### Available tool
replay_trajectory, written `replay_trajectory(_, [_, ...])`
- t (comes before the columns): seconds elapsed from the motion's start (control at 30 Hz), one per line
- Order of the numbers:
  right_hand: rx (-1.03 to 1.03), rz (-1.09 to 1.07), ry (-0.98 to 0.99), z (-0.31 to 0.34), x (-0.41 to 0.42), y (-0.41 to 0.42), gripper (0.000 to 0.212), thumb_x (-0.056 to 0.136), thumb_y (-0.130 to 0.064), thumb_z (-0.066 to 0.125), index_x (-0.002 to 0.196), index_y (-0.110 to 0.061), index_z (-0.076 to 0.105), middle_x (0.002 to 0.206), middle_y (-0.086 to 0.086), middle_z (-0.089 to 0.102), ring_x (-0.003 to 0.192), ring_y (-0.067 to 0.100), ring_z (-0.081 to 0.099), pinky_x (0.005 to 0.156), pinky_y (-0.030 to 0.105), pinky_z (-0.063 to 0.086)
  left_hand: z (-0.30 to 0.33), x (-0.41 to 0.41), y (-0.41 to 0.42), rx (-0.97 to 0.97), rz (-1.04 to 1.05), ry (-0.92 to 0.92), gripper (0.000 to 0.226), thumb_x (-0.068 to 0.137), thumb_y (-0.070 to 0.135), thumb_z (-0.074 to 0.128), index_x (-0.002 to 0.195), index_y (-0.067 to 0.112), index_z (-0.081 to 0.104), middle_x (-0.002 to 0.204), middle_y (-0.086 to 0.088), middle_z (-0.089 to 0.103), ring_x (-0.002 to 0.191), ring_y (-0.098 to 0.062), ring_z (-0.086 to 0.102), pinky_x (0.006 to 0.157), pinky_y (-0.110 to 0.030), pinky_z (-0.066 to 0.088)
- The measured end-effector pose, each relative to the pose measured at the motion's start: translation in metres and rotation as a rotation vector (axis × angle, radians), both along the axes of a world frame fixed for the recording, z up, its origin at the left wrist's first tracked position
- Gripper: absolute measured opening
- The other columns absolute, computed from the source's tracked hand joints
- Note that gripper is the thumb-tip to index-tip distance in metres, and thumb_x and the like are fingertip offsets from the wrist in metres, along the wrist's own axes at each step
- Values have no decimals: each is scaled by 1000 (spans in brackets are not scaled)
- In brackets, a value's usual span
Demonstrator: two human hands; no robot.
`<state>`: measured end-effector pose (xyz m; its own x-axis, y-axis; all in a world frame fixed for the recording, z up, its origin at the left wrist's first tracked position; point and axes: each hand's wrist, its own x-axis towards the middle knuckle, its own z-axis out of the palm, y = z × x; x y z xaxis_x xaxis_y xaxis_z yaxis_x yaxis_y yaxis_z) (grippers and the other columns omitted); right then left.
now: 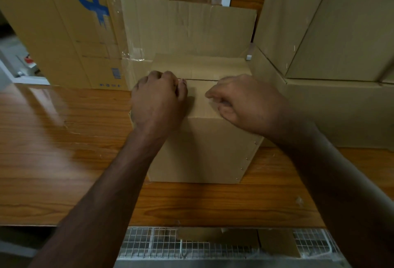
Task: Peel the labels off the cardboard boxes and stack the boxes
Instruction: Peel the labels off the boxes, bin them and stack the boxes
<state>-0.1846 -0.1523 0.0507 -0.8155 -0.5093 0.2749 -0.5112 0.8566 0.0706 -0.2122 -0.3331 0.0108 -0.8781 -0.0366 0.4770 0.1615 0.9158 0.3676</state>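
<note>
**Both hands on top of the small carton**

Both hands sit on the top of a plain brown cardboard box (204, 148) standing upright at the middle of the glossy wooden table (53, 150). Left hand (157, 99), at about 10 o'clock on the box top, has its fingers curled down against the near flap beside the centre seam; whether it pinches anything there cannot be told. Right hand (241, 101), at about 2 o'clock, has thumb and forefinger drawn together in a pinch just above the flap, but what lies between them is too blurred to make out.

Flattened brown cardboard sheets with a blue printed mark (91, 7) lean at 11 o'clock behind the box. Large stacked brown cartons (332, 33) rise at 2 o'clock, close beside it. A white wire-grid tray (149, 244) holding brown cardboard scraps (277, 244) lies at 6 o'clock, below the table's near edge.
</note>
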Motion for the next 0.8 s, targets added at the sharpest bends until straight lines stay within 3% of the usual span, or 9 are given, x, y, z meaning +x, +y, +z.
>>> replay_trajectory(0.1, [-227,-10,-93,2,-6,0,31,91,-23,55,120,-23,66,92,-10,64,77,4,58,69,24,46,0,1,0,-5,-2,0,40,101,42,38,113,14,65,112,-12,62,102,-32,57,84,-40,42])
replay_trajectory(0.3, [-190,9,-188,-10,-15,-11,30,80,-40,41,98,-20,55,90,-4,52,86,17,49,79,42,47,0,0,0,-5,-3,7,41,101,42,38,113,13,65,111,-12,62,101,-32,57,85,-40,41])
replay_trajectory(0.43, [-194,16,-124,-17,-15,-13,33,75,-44,34,88,-19,50,84,-2,49,81,19,46,76,45,46,0,0,0,-6,-1,11,42,101,42,39,113,13,65,111,-13,63,102,-33,57,85,-41,42])
replay_trajectory(0.6, [-298,63,-73,-24,-15,-7,24,74,-39,40,71,-17,48,77,-3,45,75,17,43,70,46,45,-1,-1,-1,11,-1,20,41,100,42,40,111,13,66,110,-13,63,103,-33,56,86,-41,42])
replay_trajectory(0.7, [-369,122,-83,-24,-15,-3,14,75,-31,46,84,-20,50,87,-5,48,84,18,44,73,44,44,-1,-1,0,6,-3,15,41,100,43,38,112,14,65,112,-12,62,103,-33,56,86,-41,42])
replay_trajectory(0.8, [-369,125,-135,-22,-16,-2,28,75,-28,49,103,-22,47,98,-7,52,91,16,44,79,38,41,-2,-1,0,-2,2,11,42,101,44,38,113,14,65,114,-11,62,105,-32,56,86,-41,43])
